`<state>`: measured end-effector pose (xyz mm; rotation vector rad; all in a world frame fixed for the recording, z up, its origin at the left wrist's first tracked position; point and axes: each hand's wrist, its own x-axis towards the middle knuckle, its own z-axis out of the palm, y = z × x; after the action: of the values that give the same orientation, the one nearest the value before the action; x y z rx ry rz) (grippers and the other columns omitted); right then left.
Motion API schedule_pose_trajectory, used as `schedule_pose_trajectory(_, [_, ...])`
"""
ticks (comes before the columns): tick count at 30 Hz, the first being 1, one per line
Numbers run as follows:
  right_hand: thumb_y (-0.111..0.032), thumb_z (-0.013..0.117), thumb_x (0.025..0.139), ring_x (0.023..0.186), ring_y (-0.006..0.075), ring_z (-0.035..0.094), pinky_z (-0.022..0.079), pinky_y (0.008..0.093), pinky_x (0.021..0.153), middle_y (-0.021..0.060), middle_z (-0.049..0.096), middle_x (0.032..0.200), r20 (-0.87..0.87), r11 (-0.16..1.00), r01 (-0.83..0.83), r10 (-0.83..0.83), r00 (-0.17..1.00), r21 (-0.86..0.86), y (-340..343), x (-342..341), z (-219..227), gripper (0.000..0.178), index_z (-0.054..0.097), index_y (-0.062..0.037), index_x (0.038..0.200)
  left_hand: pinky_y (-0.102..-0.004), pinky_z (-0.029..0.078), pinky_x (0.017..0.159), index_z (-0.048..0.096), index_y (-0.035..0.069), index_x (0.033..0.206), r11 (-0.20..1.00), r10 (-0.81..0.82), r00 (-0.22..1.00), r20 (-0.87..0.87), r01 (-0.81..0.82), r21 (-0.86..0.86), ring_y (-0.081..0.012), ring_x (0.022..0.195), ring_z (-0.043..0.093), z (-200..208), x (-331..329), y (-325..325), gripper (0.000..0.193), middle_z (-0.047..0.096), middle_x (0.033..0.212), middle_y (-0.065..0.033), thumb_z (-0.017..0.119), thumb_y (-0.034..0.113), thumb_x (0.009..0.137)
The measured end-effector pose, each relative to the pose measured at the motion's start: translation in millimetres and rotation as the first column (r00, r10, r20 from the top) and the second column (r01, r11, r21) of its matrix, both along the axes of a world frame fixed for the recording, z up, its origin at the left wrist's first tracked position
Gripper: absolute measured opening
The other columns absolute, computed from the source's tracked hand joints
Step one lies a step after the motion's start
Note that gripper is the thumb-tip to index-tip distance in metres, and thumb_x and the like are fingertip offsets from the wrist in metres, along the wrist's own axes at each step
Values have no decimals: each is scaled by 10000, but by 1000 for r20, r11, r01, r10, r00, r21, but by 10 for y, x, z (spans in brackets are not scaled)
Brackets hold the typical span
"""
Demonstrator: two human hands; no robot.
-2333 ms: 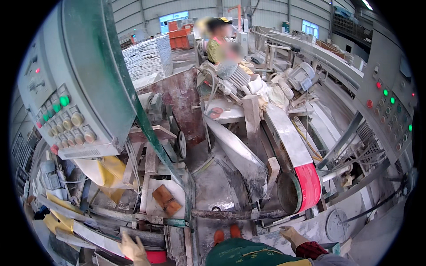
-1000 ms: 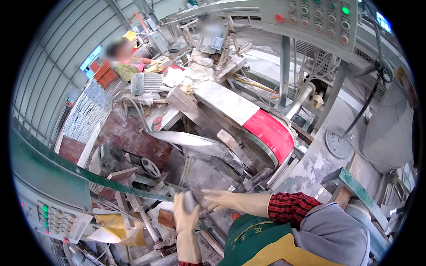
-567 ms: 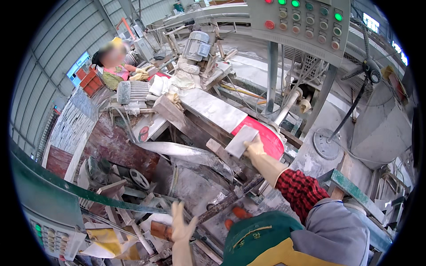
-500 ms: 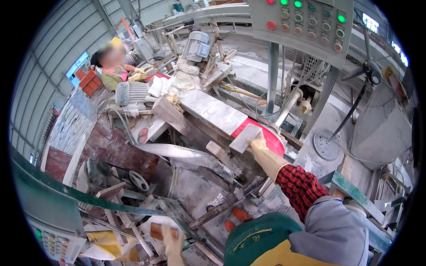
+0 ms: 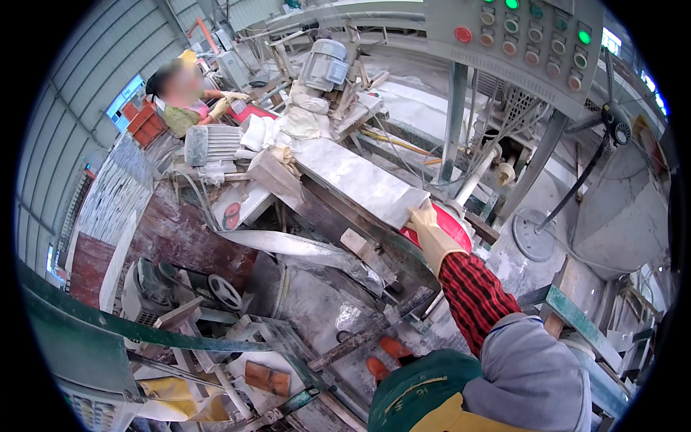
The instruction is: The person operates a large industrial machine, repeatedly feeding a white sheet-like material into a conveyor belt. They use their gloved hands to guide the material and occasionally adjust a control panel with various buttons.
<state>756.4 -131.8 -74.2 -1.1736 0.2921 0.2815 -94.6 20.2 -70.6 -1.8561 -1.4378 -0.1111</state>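
Observation:
My right hand [image 5: 432,234], in a pale cream glove, is at the near end of a red belt [image 5: 452,229]. Its fingers grip the near end of a flat grey stone tile [image 5: 405,207]. That tile lies low on the belt, in line with the pale slabs [image 5: 338,167] farther along; whether its far edge touches them I cannot tell. My left hand is out of view. At the lower left, a brown-orange block [image 5: 268,378] rests on a white surface.
A co-worker [image 5: 188,97] in gloves handles something at the belt's far end. A control panel [image 5: 518,50] hangs upper right, near a black fan [image 5: 616,124]. A motor [image 5: 322,66] sits over the belt. A green rail [image 5: 144,327] crosses the lower left.
My right hand has brought the tile down and left onto the belt, against or near the row of slabs. My left hand, earlier beside the brown-orange block, has left the view.

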Motion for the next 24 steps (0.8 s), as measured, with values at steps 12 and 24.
schedule_pose_trajectory(12, [-47,501,907,1239,300,458,442,386,962,155,403,1402,287,982,-148,177,941,-120,-112,-394,-21,488,389,-94,1379,-418,507,642,626,27,1062,938,101,995,18,-101,333,-345,812,616,434,819,-137,538,633,973,-169,529,522,876])
schedule_pose_trajectory(24, [-130,490,937,813,183,647,525,287,712,137,670,1012,87,948,-298,308,947,-114,-920,-1635,-254,352,490,-23,1272,-412,532,654,657,-1,1022,851,181,974,136,-225,475,-304,737,638,638,91,444,609,657,897,-168,631,564,796])
